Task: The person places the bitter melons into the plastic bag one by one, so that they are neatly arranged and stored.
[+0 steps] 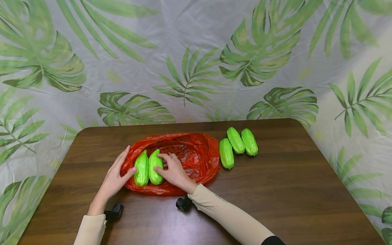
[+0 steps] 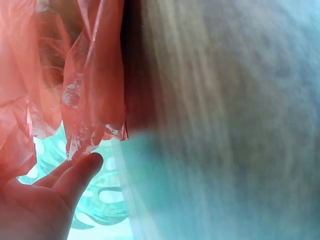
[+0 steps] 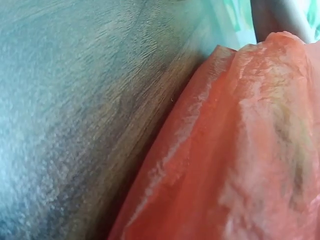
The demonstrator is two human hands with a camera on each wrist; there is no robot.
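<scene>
A right hand (image 1: 174,170) pinches one green gourd (image 1: 156,174) beside a second gourd (image 1: 141,170) inside a red bag (image 1: 203,163); the left hand (image 1: 115,177) spreads its fingers at its left edge. Three gourds (image 1: 235,140) are left outside, right of it.

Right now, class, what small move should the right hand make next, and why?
Perhaps ease the grip of the right hand: its green gourd sits within the open red bag, close beside another gourd, while three gourds lie outside on the table.
</scene>
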